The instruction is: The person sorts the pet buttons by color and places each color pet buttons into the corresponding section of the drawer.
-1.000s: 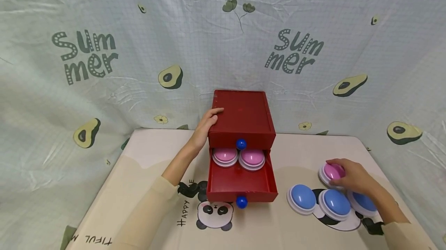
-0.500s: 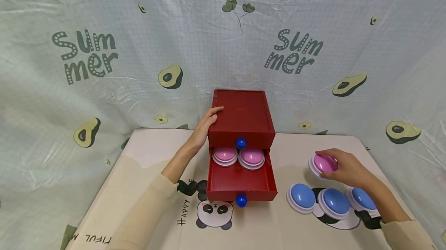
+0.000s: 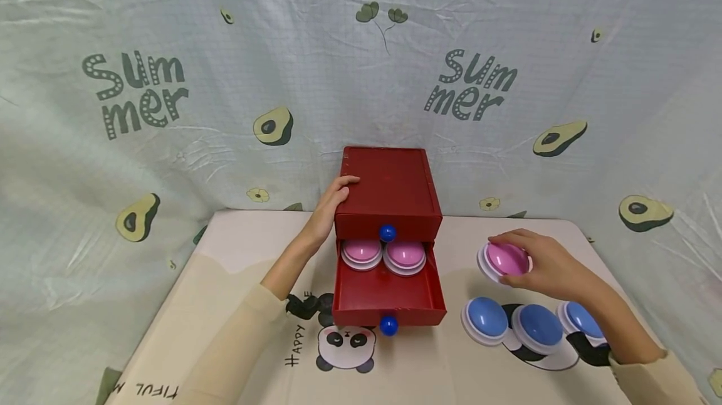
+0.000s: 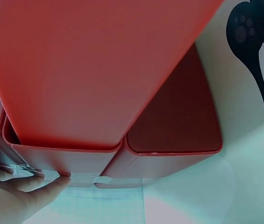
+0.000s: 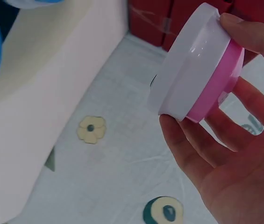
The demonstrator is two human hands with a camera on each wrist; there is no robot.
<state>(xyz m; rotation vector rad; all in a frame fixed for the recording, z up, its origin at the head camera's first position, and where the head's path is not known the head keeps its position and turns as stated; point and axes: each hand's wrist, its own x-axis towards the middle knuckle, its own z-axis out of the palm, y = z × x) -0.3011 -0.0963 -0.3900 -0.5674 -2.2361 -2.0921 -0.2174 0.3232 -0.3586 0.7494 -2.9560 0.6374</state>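
Observation:
My right hand [image 3: 547,261] grips a pink push button [image 3: 506,259] with a white base by its rim, off the table and tilted. In the right wrist view the thumb and fingers [image 5: 188,144] pinch its white base [image 5: 188,60]. My left hand [image 3: 324,214] rests against the left side of a red two-drawer box [image 3: 389,179], its fingers reaching over the top edge. The box's lower drawer [image 3: 386,292] is pulled out. Two pink push buttons, a left one [image 3: 362,250] and a right one [image 3: 405,254], sit side by side at the back of it.
Three blue push buttons stand on the table at the right: a left one [image 3: 487,317], a middle one [image 3: 538,325] and a right one [image 3: 583,320] partly behind my forearm. A printed cloth [image 3: 316,66] hangs behind the table.
My right hand has lifted the pink button off the table and carried it left, toward the red box. The left hand stays on the box, and the drawer has not moved.

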